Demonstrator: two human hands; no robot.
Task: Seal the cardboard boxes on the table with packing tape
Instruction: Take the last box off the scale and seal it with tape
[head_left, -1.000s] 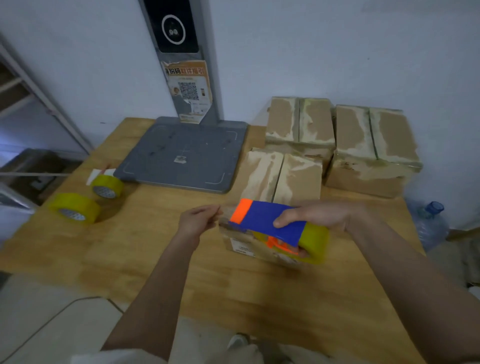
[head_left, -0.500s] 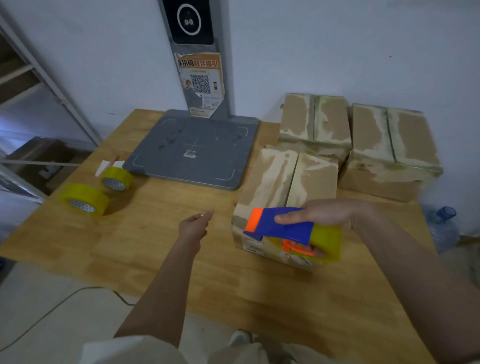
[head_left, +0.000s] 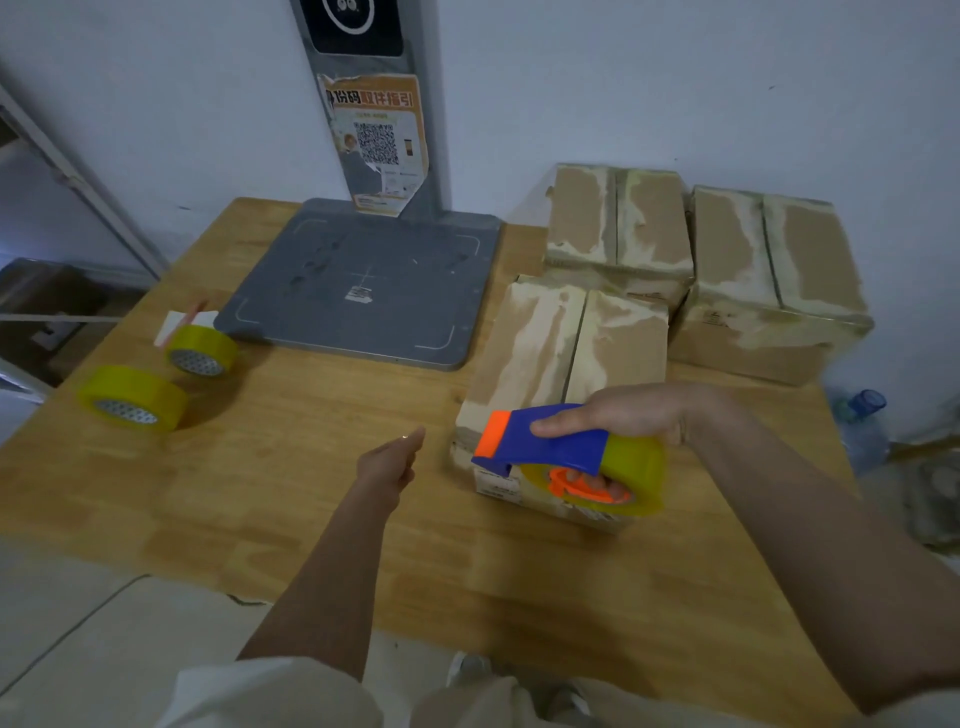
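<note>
wall (head_left: 675, 78): pale, bluish-white, running behind everything
table (head_left: 322, 499): light wood, standing against the wall
floor (head_left: 93, 639): pale, showing below the table edge
light: dim, casting soft shadows

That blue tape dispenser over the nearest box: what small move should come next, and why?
Probably lower the tape dispenser onto the near edge of the nearest box, whose centre seam looks untaped. The right hand grips it just above that box, and the left hand hovers free beside it.

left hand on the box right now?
No: the left hand hangs over bare table, apart from the near box.
</note>
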